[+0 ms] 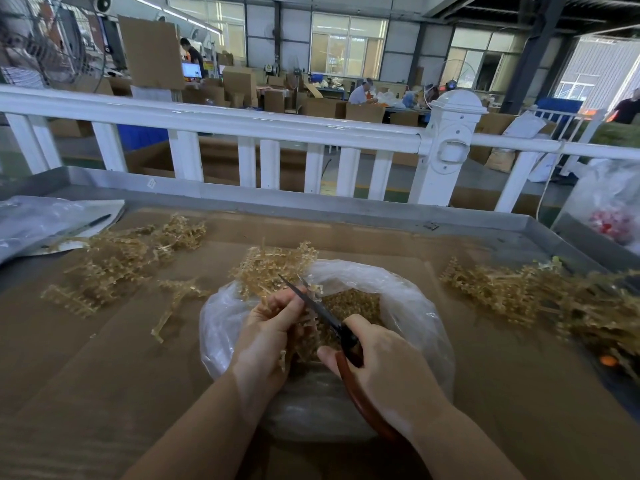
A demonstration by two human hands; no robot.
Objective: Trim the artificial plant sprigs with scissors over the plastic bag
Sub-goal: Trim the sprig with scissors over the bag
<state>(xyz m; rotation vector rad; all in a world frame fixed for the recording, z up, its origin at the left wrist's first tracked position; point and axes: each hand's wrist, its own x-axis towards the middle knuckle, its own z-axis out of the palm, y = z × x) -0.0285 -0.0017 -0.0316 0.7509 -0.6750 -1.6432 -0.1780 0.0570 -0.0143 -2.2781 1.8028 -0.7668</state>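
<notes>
My left hand grips a tan plastic plant sprig whose branches stick up past the far rim of a clear plastic bag. My right hand holds scissors with dark blades and red-brown handles. The blades are slightly apart, pointing up-left across the sprig's stem just beside my left fingers. Inside the bag lies a heap of small tan cut pieces. Both hands hover over the bag's open mouth.
Loose tan sprigs lie in a pile at the left and another at the right on the brown cardboard-covered table. A pen on plastic sheeting sits far left. A white railing runs behind the table's metal rim.
</notes>
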